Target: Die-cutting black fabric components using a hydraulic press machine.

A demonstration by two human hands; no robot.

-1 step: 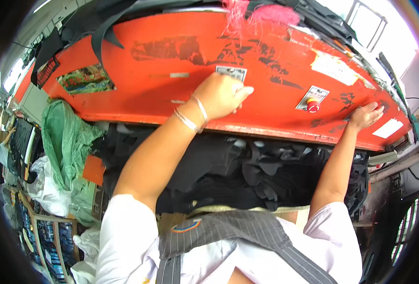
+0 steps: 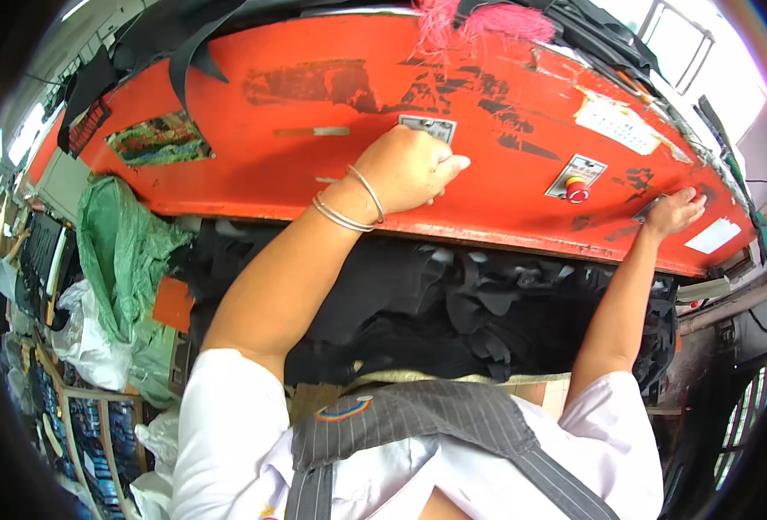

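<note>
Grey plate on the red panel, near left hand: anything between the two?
Nothing visible stands between the left hand and the grey plate on the red panel. The hand hides the plate's lower part, so contact there can't be told. The red button sits off to the right, out of the way.

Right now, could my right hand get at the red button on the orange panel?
Likely yes: the red button sits uncovered, left of your right hand, with nothing visible blocking the way.
</note>
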